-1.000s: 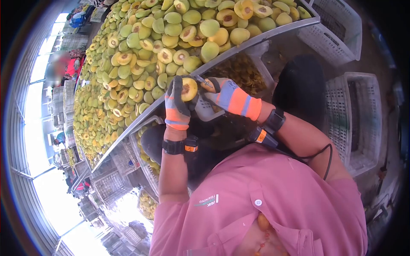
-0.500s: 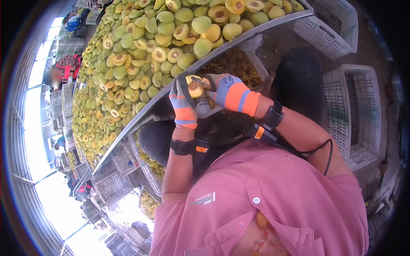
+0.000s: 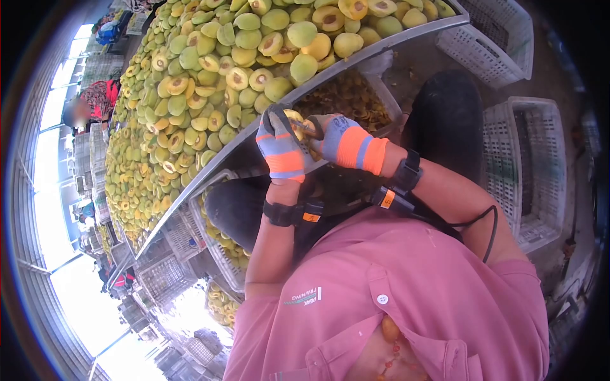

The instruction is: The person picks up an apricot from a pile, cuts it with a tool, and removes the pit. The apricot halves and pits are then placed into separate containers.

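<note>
My left hand (image 3: pixel 281 145), in a grey and orange glove, is closed around a halved fruit (image 3: pixel 294 117) close to the metal rim of the table. Its fingers cover much of the fruit. From the right, my right hand (image 3: pixel 343 141), gloved the same way, grips a small tool (image 3: pixel 301 123) whose thin metal part lies against the fruit's cut side. The tool's handle is mostly hidden in the fingers. Beyond both hands, a large heap of green and yellow halved fruit (image 3: pixel 210 82) fills the table.
The table's metal rim (image 3: pixel 375 49) runs diagonally past my hands. Below it is a crate of brownish scraps (image 3: pixel 346 95). White crates (image 3: pixel 524 165) stand at the right, and a crate of fruit (image 3: pixel 222 238) is beside my knee. A person (image 3: pixel 95 105) is at the far left.
My left hand has rolled over the fruit and shifted slightly right, so less of the cut face shows. My right hand has barely moved and still holds the tool.
</note>
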